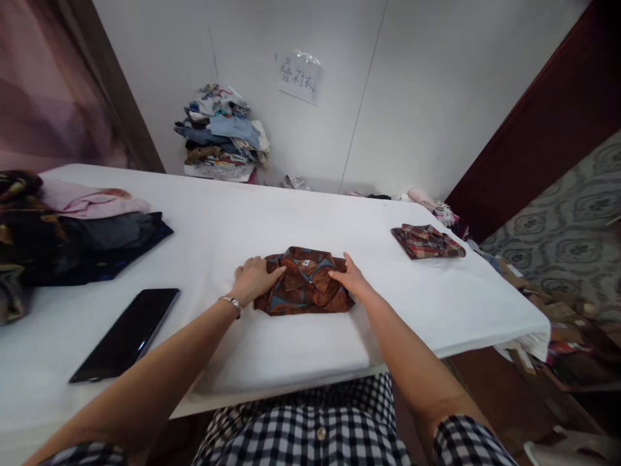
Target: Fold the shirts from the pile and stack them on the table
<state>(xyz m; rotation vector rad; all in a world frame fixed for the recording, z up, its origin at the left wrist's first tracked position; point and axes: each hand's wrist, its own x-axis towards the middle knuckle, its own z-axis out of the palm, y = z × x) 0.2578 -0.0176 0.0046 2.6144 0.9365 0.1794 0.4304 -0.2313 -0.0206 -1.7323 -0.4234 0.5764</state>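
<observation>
A brown shirt with blue patches (pixel 306 291) lies folded into a flat rectangle on the white-covered table, its collar and label facing up. My left hand (pixel 255 279) grips the shirt's left edge, thumb on top and the fingers bent at the far left corner. At the opposite edge, my right hand (pixel 353 279) pinches the shirt, with its thumb on top and the other fingers along the side. Off to the right on the same table sits a folded red plaid shirt (pixel 427 242), touched by neither hand.
A black phone (pixel 129 335) lies on the white tablecloth (pixel 194 259) at left. Beyond it is a heap of dark and pink clothes (pixel 97 233). Another clothes pile (pixel 223 133) rises behind the table's far edge. A handwritten paper sign (pixel 299 77) hangs on the wall.
</observation>
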